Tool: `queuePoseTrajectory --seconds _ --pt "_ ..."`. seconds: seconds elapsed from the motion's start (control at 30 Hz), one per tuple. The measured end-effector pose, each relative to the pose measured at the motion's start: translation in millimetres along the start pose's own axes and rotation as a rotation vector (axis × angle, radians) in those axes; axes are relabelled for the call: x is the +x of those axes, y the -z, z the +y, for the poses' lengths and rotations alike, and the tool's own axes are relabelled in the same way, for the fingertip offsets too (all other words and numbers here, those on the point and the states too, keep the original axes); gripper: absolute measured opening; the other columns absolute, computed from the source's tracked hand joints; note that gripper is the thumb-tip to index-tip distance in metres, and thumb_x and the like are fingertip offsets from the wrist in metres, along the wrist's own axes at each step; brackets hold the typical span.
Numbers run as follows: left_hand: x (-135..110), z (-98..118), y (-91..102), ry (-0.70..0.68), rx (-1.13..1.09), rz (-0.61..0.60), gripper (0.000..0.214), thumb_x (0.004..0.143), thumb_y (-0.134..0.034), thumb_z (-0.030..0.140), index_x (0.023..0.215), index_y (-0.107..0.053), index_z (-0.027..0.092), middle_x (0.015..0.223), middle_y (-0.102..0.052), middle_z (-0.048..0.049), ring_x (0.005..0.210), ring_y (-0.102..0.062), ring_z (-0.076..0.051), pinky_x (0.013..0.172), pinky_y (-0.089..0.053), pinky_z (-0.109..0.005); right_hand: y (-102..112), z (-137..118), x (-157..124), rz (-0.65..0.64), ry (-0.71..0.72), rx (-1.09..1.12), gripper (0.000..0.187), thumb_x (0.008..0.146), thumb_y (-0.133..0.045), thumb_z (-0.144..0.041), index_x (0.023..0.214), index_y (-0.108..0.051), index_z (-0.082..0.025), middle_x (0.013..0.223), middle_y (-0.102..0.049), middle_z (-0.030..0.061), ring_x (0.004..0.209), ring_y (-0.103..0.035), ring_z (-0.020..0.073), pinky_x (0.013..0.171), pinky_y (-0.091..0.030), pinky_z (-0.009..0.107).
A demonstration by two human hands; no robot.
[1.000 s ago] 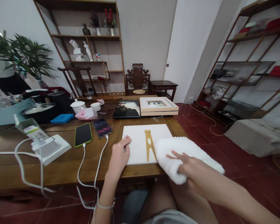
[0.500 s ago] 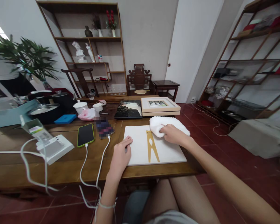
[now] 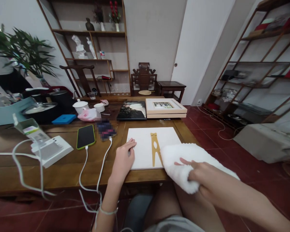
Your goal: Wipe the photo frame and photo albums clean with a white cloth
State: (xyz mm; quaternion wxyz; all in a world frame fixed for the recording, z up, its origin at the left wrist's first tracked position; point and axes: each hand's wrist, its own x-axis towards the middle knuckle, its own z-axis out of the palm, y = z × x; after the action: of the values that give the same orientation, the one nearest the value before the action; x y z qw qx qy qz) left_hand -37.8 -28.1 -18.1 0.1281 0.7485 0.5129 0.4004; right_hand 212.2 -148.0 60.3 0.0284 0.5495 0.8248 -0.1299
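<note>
A white rectangular board point(image 3: 142, 141) lies flat on the table near its front edge. On it is a flat, gold, forked shape point(image 3: 154, 145) with an oval hole, its two legs pointing toward me. My left hand point(image 3: 123, 161) holds the board's left edge, fingers over the top and thumb close to them. A fluffy white towel point(image 3: 178, 154) is bunched in my right hand point(image 3: 200, 174), with a few fingertips showing through its folds. The towel covers the board's right part and the tip of one gold leg, and hangs past the table's front edge.
Left of the board lie a green-cased phone point(image 3: 86, 136) and a blurred-out phone-like item point(image 3: 106, 129), both on white cables, and an opened white box point(image 3: 54, 151). Behind are a dark picture point(image 3: 131, 110), stacked pale frames point(image 3: 166, 108), a blue box point(image 3: 64, 119) and a white teapot point(image 3: 80, 105).
My right hand has drawn the towel from the board's upper right down toward me, past the front edge. My left hand stays on the left edge. The view has shifted slightly.
</note>
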Motion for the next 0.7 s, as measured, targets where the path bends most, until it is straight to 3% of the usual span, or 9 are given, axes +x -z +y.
queuePoseTrajectory --seconds 0.13,0.3,0.4,0.53,0.63,0.7 --pt "-1 0 0.5 0.007 0.001 0.001 0.036 0.076 -0.042 0.002 0.097 -0.07 0.008 0.11 -0.067 -0.0125 0.111 -0.059 -0.02 0.102 -0.042 -0.035 13 24 51 0.082 0.012 -0.089 0.046 0.06 -0.039 0.002 0.09 -0.069 -0.016 0.094 -0.069 0.0113 0.093 -0.061 0.024 0.078 -0.041 0.029" --pt "0 0 -0.3 0.002 0.003 0.005 0.036 0.076 -0.042 0.002 0.096 -0.07 0.01 0.11 -0.067 -0.0111 0.11 -0.059 -0.02 0.101 -0.043 -0.036 21 55 131 0.215 -0.022 -0.119 0.046 0.065 -0.04 0.001 0.097 -0.069 -0.013 0.102 -0.068 0.0116 0.099 -0.058 0.0246 0.081 -0.038 0.028" --pt "0 -1 -0.2 -0.001 -0.002 0.006 0.036 0.076 -0.042 0.002 0.095 -0.071 0.011 0.109 -0.068 -0.0106 0.11 -0.06 -0.02 0.101 -0.044 -0.036 23 62 152 0.252 -0.041 -0.125 0.045 0.064 -0.039 0.002 0.095 -0.069 -0.012 0.103 -0.068 0.0126 0.099 -0.058 0.0257 0.081 -0.038 0.029" --pt "1 0 0.5 0.008 -0.004 0.005 0.036 0.076 -0.042 0.002 0.095 -0.071 0.011 0.109 -0.068 -0.0103 0.11 -0.06 -0.019 0.101 -0.044 -0.035 20 56 137 0.233 -0.03 -0.128 0.047 0.062 -0.039 0.003 0.093 -0.069 -0.013 0.098 -0.069 0.0117 0.097 -0.06 0.0257 0.081 -0.039 0.029" --pt "1 0 0.8 0.008 -0.007 0.003 0.036 0.076 -0.042 0.002 0.095 -0.07 0.011 0.11 -0.068 -0.0102 0.11 -0.06 -0.019 0.101 -0.043 -0.035 13 39 98 0.189 -0.011 -0.129 0.048 0.06 -0.039 0.003 0.092 -0.07 -0.013 0.099 -0.069 0.0126 0.099 -0.06 0.0257 0.083 -0.04 0.03" --pt "1 1 0.9 0.006 -0.005 0.003 0.036 0.076 -0.042 0.002 0.095 -0.071 0.011 0.11 -0.068 -0.0101 0.11 -0.06 -0.019 0.101 -0.043 -0.034 6 25 66 0.149 -0.004 -0.122 0.046 0.059 -0.039 0.003 0.089 -0.07 -0.013 0.111 -0.064 0.0154 0.103 -0.059 0.0268 0.086 -0.041 0.033"
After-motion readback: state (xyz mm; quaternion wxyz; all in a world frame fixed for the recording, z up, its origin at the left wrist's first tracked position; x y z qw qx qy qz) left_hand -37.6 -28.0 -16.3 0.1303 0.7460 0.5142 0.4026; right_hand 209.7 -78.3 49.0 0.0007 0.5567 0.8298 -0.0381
